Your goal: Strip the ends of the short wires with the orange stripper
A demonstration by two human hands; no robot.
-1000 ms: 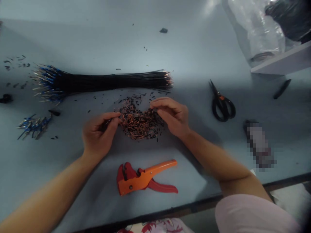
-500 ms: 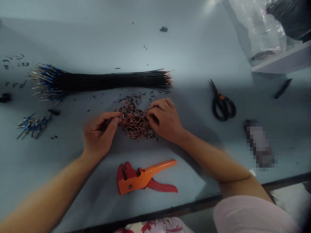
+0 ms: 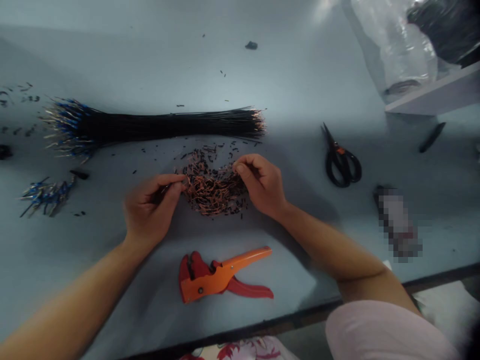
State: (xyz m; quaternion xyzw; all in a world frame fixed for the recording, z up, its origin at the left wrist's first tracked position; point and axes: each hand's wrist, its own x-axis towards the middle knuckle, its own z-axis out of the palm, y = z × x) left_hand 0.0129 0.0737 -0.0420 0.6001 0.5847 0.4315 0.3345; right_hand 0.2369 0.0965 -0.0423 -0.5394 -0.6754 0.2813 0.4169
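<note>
A loose pile of copper wire scraps (image 3: 210, 192), mixed with bits of black insulation, lies on the table in front of me. At the pile's left edge my left hand (image 3: 152, 205) has thumb and forefinger pinched together; what sits between the tips is too small to name. My right hand (image 3: 262, 185) is at the upper right edge of the pile, its thumb and forefinger closed in a pinch whose contents I cannot make out. Beyond the pile stretches a long bundle of black wires (image 3: 157, 127), blue and silvery at its left end, with bare copper at its right.
An orange and red wire stripper (image 3: 215, 280) lies nearest me. Black-handled scissors (image 3: 341, 162) and a pixelated object (image 3: 397, 220) are on the right. Short blue-ended wire pieces (image 3: 48, 195) lie left. Clear plastic bags (image 3: 405, 50) stand at the back right.
My right hand has shifted slightly right and turned, its thumb and forefinger moving up along the pile's edge. My left hand stays almost where it was.
</note>
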